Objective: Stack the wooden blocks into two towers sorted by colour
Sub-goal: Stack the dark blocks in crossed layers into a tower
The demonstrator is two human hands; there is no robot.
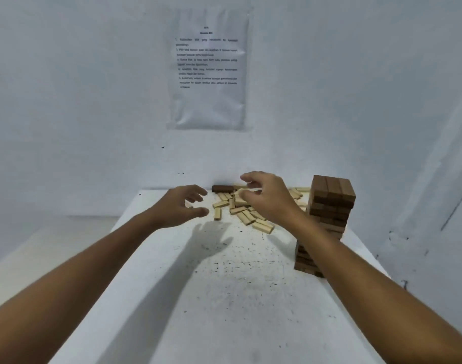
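We reach both bare arms across the speckled white bench toward a scatter of pale wooden blocks lying loose near its far edge. Our left hand hovers above the bench just left of the scatter, its fingers spread and loosely curved, gripping nothing; the nearest pale block lies just beyond the thumb tip, apart from it. Our right hand hangs over the middle of the pile, fingers bent into a loose claw with a gap between thumb and forefinger; pale blocks show through that gap and under the palm, though we cannot tell whether any fingertip touches one. A single dark brown block lies flat at the back edge, left of our right fingertips and clear of them. The dark brown tower stands upright on the right side of the bench, partly hidden behind our right forearm, its top level three blocks side by side. A printed sheet hangs on the white wall behind.
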